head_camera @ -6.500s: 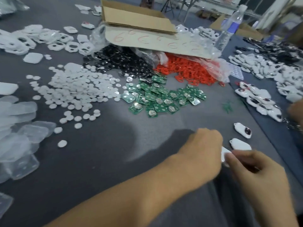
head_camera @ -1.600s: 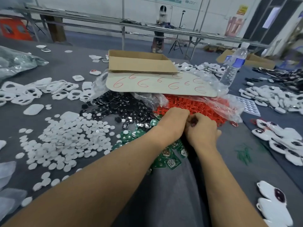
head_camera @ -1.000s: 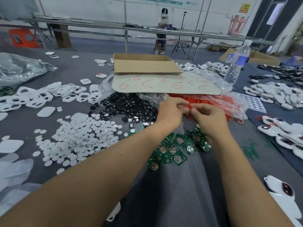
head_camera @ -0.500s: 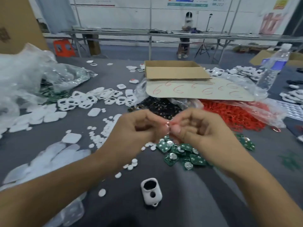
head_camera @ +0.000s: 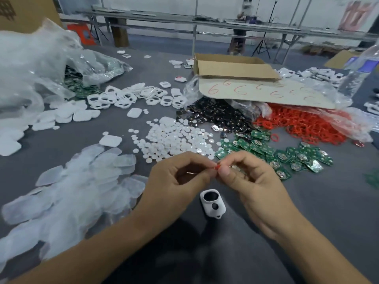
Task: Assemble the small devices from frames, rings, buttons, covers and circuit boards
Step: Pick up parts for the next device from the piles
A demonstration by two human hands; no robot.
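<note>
Above white frame (head_camera: 212,203), both hands' curled fingers (head_camera: 202,160) pinch red ring (head_camera: 217,166).

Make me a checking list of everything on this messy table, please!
Surface: grey cloth table, crowded with parts.
Job's things: one white frame lies near the hands; heaps of white discs, black buttons, red rings, green circuit boards, clear covers, more white frames.
Clutter: cardboard box, plastic bags, water bottle.
Fingers: left hand and right hand together pinch a small red part.
Cables: nothing seen.
Surroundings: long metal tables, tripod, person far behind.
</note>
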